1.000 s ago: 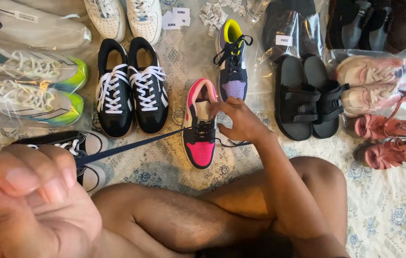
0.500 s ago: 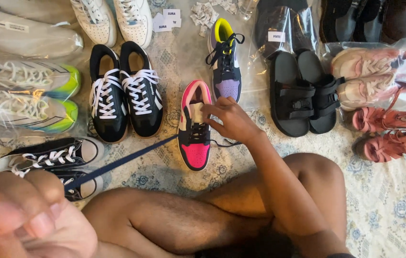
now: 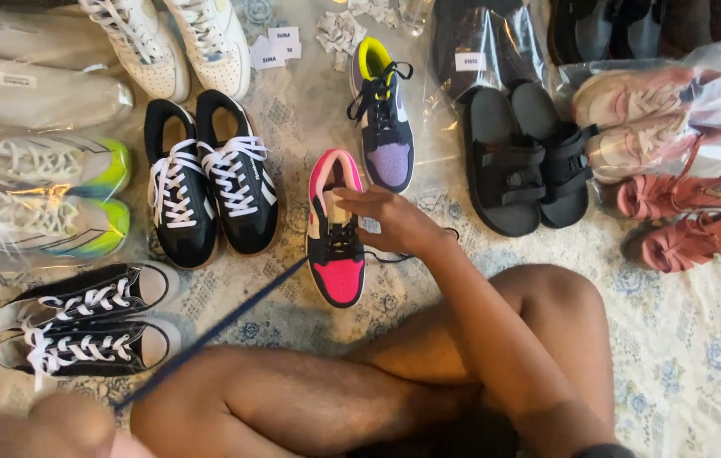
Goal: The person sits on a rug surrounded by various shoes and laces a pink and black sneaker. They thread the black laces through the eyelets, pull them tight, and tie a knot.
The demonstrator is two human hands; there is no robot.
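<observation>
A pink and black sneaker (image 3: 336, 254) lies on the floral cloth in front of my crossed legs. My right hand (image 3: 387, 222) rests on its collar and tongue, with the fingers holding the shoe steady. A dark blue lace (image 3: 216, 332) runs taut from the sneaker's left side down to the bottom left corner. My left hand (image 3: 38, 428) is there, blurred and half out of view, closed on the lace's end. A thin black lace end (image 3: 394, 256) trails from under my right hand.
Left of the sneaker stand black sneakers with white laces (image 3: 207, 182) and black canvas shoes (image 3: 80, 326). A purple and yellow sneaker (image 3: 381, 119), black sandals (image 3: 521, 157), red strappy sandals (image 3: 691, 220) and bagged pink shoes (image 3: 640, 119) lie behind and right.
My left hand has dropped toward the bottom left corner, drawing the blue lace out longer. My right hand has stayed on the sneaker.
</observation>
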